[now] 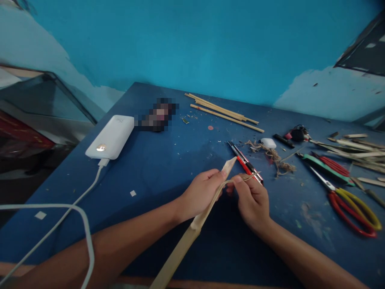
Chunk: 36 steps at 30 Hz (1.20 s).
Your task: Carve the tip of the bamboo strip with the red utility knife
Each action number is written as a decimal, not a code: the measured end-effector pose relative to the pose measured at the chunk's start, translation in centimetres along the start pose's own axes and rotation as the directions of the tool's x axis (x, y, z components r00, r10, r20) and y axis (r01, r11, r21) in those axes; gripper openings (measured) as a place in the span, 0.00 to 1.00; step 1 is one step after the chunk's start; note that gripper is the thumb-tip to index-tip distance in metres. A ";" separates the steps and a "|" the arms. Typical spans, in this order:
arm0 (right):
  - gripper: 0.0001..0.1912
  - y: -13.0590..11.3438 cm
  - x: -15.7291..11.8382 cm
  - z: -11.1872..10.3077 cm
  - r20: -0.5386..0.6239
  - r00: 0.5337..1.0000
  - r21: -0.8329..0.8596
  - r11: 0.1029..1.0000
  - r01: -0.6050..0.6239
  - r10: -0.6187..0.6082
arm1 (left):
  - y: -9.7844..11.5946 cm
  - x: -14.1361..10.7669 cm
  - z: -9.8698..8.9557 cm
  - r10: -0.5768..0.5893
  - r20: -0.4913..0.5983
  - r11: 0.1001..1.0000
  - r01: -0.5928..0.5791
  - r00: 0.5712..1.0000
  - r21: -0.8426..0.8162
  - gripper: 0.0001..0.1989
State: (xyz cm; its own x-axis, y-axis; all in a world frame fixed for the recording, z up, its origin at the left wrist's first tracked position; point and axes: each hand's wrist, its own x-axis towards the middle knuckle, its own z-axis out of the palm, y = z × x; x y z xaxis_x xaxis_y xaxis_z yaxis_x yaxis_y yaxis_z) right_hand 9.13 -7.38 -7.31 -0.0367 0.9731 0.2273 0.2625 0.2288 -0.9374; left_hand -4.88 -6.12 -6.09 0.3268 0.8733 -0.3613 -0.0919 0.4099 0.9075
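Note:
A long pale bamboo strip point(179, 251) runs up from the lower edge of the view, tilted to the right. Near its top end, my left hand point(202, 192) is closed around it, and the tip sticks out above the thumb. Thin fibres peel away from the strip's right side. My right hand point(251, 198) pinches these fibres point(245, 178) between thumb and fingers, their loose ends poking out to the right. Just beyond the right hand, a red and black box cutter point(244, 158) lies on the table, partly hidden by that hand.
On the blue table point(120, 224), a white power bank point(110, 137) with a cable is at left. Thin bamboo sticks point(224, 110) lie at the back. To the right are scissors point(345, 204), green-and-red-handled pliers point(329, 168), a white case point(268, 143), tangled twine point(281, 165) and wood scraps point(361, 150).

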 end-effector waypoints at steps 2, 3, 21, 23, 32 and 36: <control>0.15 -0.2 -0.1 -0.3 -0.017 0.997 -0.011 0.997 0.077 -0.077 | 0.1 0.3 -0.2 -0.015 -0.043 0.999 0.014 0.999 -0.038 0.16; 0.16 -0.3 -0.2 -0.5 -0.028 0.992 -0.013 0.993 0.120 -0.121 | 0.2 0.4 -0.3 -0.022 -0.067 0.998 0.018 0.997 -0.058 0.16; 0.13 -0.1 -0.4 -1.7 -0.054 0.863 0.170 0.847 0.503 -0.502 | -0.4 1.9 -2.0 0.076 -0.254 0.993 -0.096 0.964 -0.065 0.15; 0.13 -0.1 -0.5 -1.9 -0.050 0.859 0.181 0.841 0.509 -0.509 | -0.3 2.0 -2.3 0.092 -0.272 0.993 -0.108 0.958 -0.044 0.15; 0.15 0.5 0.0 -1.5 -0.006 0.951 0.213 0.929 0.302 -0.308 | -0.1 1.6 -2.2 0.122 -0.225 0.989 -0.099 0.967 0.110 0.16; 0.17 0.5 0.7 -1.1 0.051 0.976 0.224 0.955 0.194 -0.210 | -0.1 0.8 -1.6 0.135 -0.131 0.974 -0.107 0.982 0.202 0.17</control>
State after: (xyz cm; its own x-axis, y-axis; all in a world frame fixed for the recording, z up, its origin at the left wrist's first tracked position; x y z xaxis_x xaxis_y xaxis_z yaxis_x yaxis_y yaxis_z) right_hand 10.33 -6.58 -7.34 -0.1402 0.9032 0.4057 0.0281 0.4132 -0.9102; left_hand -6.11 -5.02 -6.85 0.1855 0.9475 -0.2604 0.0655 0.2525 0.9654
